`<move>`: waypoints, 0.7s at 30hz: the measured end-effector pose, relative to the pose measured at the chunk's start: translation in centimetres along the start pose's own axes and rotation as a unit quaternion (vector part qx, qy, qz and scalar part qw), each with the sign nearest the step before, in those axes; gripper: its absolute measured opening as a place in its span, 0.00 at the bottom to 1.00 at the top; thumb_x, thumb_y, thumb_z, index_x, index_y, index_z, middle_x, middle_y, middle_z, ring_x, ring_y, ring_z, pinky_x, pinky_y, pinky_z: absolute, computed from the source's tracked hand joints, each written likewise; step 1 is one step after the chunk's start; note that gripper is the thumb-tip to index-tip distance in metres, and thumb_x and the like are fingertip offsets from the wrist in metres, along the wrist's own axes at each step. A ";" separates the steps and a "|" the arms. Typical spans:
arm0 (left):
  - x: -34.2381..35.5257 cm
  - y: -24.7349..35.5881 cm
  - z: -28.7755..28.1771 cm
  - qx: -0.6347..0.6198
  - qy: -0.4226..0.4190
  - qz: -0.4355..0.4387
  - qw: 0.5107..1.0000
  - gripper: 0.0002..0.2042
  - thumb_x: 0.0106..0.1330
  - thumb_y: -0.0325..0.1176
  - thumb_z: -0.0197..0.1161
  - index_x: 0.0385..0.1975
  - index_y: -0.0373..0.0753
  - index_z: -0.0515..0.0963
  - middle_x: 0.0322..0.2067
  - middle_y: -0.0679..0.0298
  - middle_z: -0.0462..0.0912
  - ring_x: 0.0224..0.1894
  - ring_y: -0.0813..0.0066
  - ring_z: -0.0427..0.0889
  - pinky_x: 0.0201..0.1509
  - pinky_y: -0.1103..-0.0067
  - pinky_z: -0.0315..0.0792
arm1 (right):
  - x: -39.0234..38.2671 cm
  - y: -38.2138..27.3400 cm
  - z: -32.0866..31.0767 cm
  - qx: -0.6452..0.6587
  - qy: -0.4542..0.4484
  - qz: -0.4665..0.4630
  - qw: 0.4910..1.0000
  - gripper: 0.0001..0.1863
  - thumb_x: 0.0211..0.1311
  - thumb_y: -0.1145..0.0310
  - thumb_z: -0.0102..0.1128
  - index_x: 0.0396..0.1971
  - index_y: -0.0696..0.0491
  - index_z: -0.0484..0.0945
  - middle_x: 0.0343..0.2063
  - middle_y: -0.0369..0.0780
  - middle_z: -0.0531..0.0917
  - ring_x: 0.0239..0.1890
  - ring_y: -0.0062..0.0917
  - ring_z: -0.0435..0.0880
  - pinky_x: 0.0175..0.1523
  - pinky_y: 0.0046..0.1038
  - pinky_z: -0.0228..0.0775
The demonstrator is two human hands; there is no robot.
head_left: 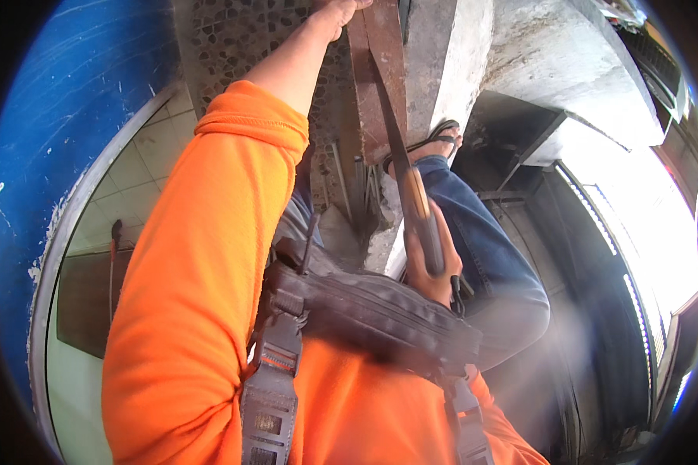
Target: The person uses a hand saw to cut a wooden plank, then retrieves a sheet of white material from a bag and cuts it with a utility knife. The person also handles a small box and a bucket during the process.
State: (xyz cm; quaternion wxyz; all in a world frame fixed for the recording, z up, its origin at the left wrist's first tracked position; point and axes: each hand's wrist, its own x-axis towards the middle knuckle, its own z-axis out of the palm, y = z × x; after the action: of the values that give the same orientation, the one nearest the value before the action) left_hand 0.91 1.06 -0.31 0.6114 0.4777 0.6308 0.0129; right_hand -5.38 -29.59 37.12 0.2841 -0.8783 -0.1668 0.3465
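Currently, at the near end, the right hand [447, 252] is clamped around the handle of 1 long-bladed tool [416, 194], apparently a saw, with the sandalled foot [442, 142] just past it and the blade extending over the face of the brown board [368, 101], beside the pale concrete ledge [465, 58]. Beyond, at the upper edge of the view, the left hand [336, 17] reaches to the board's left side, partly cut off, so whether its fingers grip cannot be told. Judged step: cutting or aligning a cut; the next stroke would call for a firmly braced board and a foot clear of the blade.
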 end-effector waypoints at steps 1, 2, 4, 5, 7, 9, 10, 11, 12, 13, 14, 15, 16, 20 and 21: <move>-0.1 0.6 -0.2 -0.055 -0.049 -0.037 0.997 0.25 0.61 0.43 0.78 0.58 0.44 0.83 0.56 0.58 0.85 0.60 0.62 0.78 0.64 0.63 0.70 | -1.3 0.7 -0.8 0.037 0.003 0.001 0.999 0.30 0.64 0.78 0.65 0.68 0.57 0.74 0.58 0.53 0.85 0.63 0.38 0.85 0.66 0.35 0.75; -0.7 0.5 -0.5 -0.071 -0.093 -0.043 0.992 0.26 0.61 0.43 0.78 0.58 0.45 0.83 0.57 0.58 0.84 0.60 0.61 0.78 0.64 0.63 0.70 | -1.9 1.1 -1.1 0.031 0.007 0.013 0.999 0.30 0.64 0.78 0.65 0.68 0.57 0.74 0.57 0.53 0.85 0.62 0.37 0.85 0.65 0.35 0.76; -0.3 1.3 -1.2 -0.109 -0.179 -0.042 0.977 0.26 0.60 0.43 0.78 0.59 0.45 0.83 0.59 0.58 0.83 0.61 0.60 0.77 0.65 0.63 0.68 | 4.0 1.4 1.9 -0.002 0.028 -0.060 0.998 0.28 0.64 0.77 0.64 0.66 0.59 0.76 0.54 0.54 0.86 0.58 0.37 0.88 0.61 0.34 0.78; -0.1 1.7 -0.6 -0.104 -0.182 -0.027 0.977 0.27 0.61 0.44 0.78 0.60 0.45 0.83 0.59 0.58 0.83 0.61 0.59 0.77 0.65 0.62 0.68 | 8.0 0.7 3.6 0.006 0.012 -0.006 1.000 0.27 0.65 0.76 0.64 0.65 0.59 0.76 0.53 0.55 0.87 0.57 0.37 0.89 0.59 0.33 0.79; 0.3 1.8 -0.2 -0.098 -0.178 -0.006 0.979 0.28 0.61 0.44 0.78 0.61 0.44 0.82 0.59 0.58 0.83 0.61 0.57 0.77 0.65 0.61 0.69 | 13.6 -2.4 4.4 0.000 -0.024 0.056 0.998 0.25 0.66 0.74 0.64 0.63 0.60 0.78 0.50 0.56 0.87 0.55 0.38 0.89 0.56 0.34 0.80; 0.0 1.6 0.2 -0.078 -0.187 -0.030 0.979 0.29 0.63 0.44 0.77 0.63 0.41 0.81 0.65 0.56 0.79 0.67 0.56 0.74 0.69 0.60 0.67 | 14.7 -4.4 3.9 -0.033 -0.053 0.095 0.994 0.24 0.67 0.73 0.64 0.62 0.60 0.79 0.49 0.56 0.87 0.54 0.40 0.90 0.55 0.35 0.80; -0.6 1.5 0.9 -0.065 -0.098 -0.053 0.992 0.31 0.64 0.44 0.76 0.65 0.38 0.78 0.69 0.53 0.75 0.72 0.55 0.69 0.73 0.59 0.64 | 11.1 -1.6 3.5 -0.030 -0.023 0.035 0.999 0.24 0.67 0.73 0.64 0.63 0.60 0.78 0.50 0.56 0.87 0.56 0.39 0.89 0.57 0.35 0.79; -0.7 1.6 0.2 -0.058 -0.127 -0.030 0.990 0.32 0.64 0.44 0.76 0.66 0.38 0.77 0.69 0.52 0.75 0.73 0.55 0.69 0.73 0.59 0.64 | 6.9 1.0 2.3 -0.021 0.002 -0.042 0.999 0.25 0.67 0.73 0.64 0.63 0.59 0.78 0.52 0.56 0.87 0.58 0.39 0.88 0.59 0.35 0.78; -0.6 1.6 -0.5 -0.051 -0.153 -0.001 0.987 0.33 0.64 0.45 0.76 0.67 0.38 0.76 0.69 0.52 0.75 0.73 0.54 0.69 0.74 0.58 0.64 | 3.1 0.1 0.8 -0.033 -0.002 -0.031 0.999 0.27 0.66 0.74 0.63 0.65 0.60 0.76 0.55 0.55 0.86 0.62 0.39 0.85 0.63 0.35 0.76; 0.3 1.1 -1.8 -0.091 -0.187 0.017 0.978 0.36 0.62 0.45 0.77 0.69 0.37 0.74 0.70 0.52 0.75 0.74 0.54 0.67 0.74 0.58 0.63 | -0.3 0.8 -0.5 0.014 -0.017 -0.019 1.000 0.29 0.65 0.75 0.63 0.67 0.58 0.74 0.58 0.54 0.84 0.65 0.38 0.83 0.67 0.36 0.73; -0.2 0.8 -0.9 -0.086 -0.136 -0.012 0.987 0.35 0.62 0.45 0.77 0.68 0.38 0.75 0.69 0.53 0.76 0.74 0.55 0.68 0.74 0.58 0.63 | -1.2 0.9 -0.9 0.033 -0.011 0.003 0.999 0.29 0.65 0.76 0.64 0.68 0.57 0.74 0.57 0.53 0.85 0.63 0.37 0.84 0.65 0.35 0.75; -1.0 0.6 -0.5 -0.080 -0.081 -0.048 0.992 0.33 0.62 0.45 0.77 0.66 0.39 0.77 0.68 0.54 0.77 0.73 0.56 0.69 0.74 0.59 0.63 | -2.0 0.9 -1.2 0.050 -0.007 0.025 0.998 0.30 0.65 0.76 0.64 0.69 0.56 0.74 0.56 0.53 0.86 0.61 0.36 0.86 0.63 0.34 0.76; -1.3 1.1 -0.5 -0.073 -0.023 -0.077 0.994 0.32 0.62 0.44 0.78 0.65 0.40 0.79 0.68 0.55 0.78 0.73 0.57 0.69 0.74 0.59 0.63 | 0.0 0.3 -0.3 0.031 -0.008 0.037 0.999 0.30 0.65 0.76 0.65 0.69 0.55 0.74 0.55 0.52 0.87 0.60 0.35 0.87 0.61 0.32 0.77; -0.9 2.6 -1.4 -0.091 -0.213 0.027 0.973 0.37 0.61 0.44 0.78 0.70 0.37 0.72 0.66 0.52 0.78 0.67 0.55 0.74 0.69 0.61 0.68 | 13.4 -1.1 5.9 -0.024 0.031 -0.011 0.999 0.25 0.67 0.70 0.66 0.63 0.58 0.78 0.41 0.54 0.89 0.48 0.36 0.92 0.51 0.32 0.80; -1.0 1.5 -0.8 -0.085 -0.215 0.046 0.972 0.39 0.61 0.44 0.78 0.71 0.36 0.71 0.65 0.51 0.78 0.65 0.54 0.76 0.68 0.62 0.70 | 15.1 -1.5 6.3 -0.017 0.007 0.020 1.000 0.25 0.67 0.69 0.66 0.63 0.58 0.78 0.41 0.54 0.89 0.48 0.37 0.92 0.51 0.33 0.80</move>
State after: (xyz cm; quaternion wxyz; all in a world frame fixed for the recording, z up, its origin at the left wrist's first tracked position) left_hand 0.95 1.72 1.55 0.7700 0.4441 0.4581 -0.0080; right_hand 0.71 -18.64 26.49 0.2636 -0.8883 -0.1531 0.3434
